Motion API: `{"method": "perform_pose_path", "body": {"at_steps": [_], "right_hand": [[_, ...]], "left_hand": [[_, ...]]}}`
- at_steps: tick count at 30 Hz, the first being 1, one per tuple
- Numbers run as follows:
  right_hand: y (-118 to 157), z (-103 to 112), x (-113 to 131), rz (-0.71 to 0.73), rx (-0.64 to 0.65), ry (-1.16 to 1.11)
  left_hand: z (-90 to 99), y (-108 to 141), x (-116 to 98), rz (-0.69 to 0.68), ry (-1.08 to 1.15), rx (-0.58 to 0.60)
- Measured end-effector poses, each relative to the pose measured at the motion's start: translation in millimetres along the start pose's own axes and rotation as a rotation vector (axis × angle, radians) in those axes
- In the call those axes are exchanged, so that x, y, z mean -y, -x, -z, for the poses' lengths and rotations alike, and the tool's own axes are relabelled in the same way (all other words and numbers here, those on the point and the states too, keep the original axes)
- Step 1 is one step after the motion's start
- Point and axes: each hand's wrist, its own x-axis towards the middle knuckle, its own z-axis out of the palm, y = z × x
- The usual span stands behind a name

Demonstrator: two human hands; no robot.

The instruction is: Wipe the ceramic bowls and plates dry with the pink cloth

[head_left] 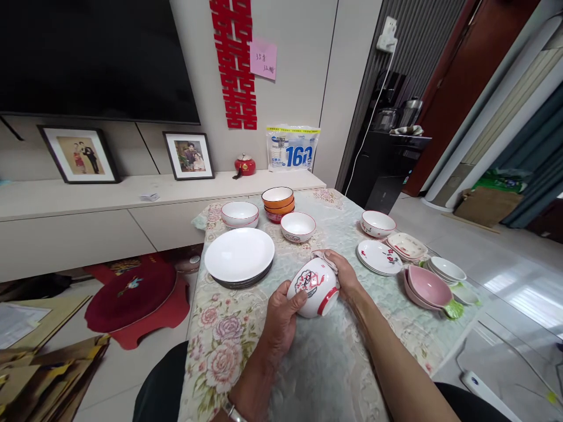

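Note:
A white bowl (313, 287) with a red foot and a red-and-black flower design is tilted on its side above the table. My left hand (284, 310) grips its lower left side, thumb across the painted wall. At the far right side, my right hand (342, 272) presses a pale cloth (326, 258) against the rim; part of the cloth is hidden behind the bowl and fingers. Just beyond stands another white bowl (298, 227) with a red rim. To the left lies a stack of large white plates (240, 255).
A flowered tablecloth (229, 334) covers the table. Stacked orange bowls (278, 202) and white bowls (240, 214) stand at the back. On the right are a bowl (378, 224), small plates (379, 258), a square dish (407, 246) and pink leaf-shaped dishes (428, 287). A red stool (141, 305) stands left.

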Motion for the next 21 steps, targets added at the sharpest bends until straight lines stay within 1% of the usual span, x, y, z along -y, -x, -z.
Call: {"method": "perform_pose_path", "body": {"at_steps": [3, 7, 13, 17, 21], "right_hand": [[-8.4, -2.9, -5.8, 0.008, -0.039, -0.062], [-8.5, -2.5, -9.5, 0.017, -0.053, -0.111], [-3.0, -2.1, -11.7, 0.046, -0.058, -0.113], [-0.4, -4.5, -11.4, 0.047, -0.042, -0.09], [1.7, -4.9, -9.3, 0.071, -0.027, -0.029]], "left_hand": [[1.3, 0.0, -0.7, 0.013, -0.074, 0.036], [4.8, -0.5, -2.4, 0.034, -0.227, 0.085], [9.9, -4.2, -5.4, 0.004, -0.263, 0.033], [6.2, -1.1, -8.4, 0.015, -0.251, -0.004], [3.4, 2.5, -8.8, 0.02, -0.25, 0.006]]}}
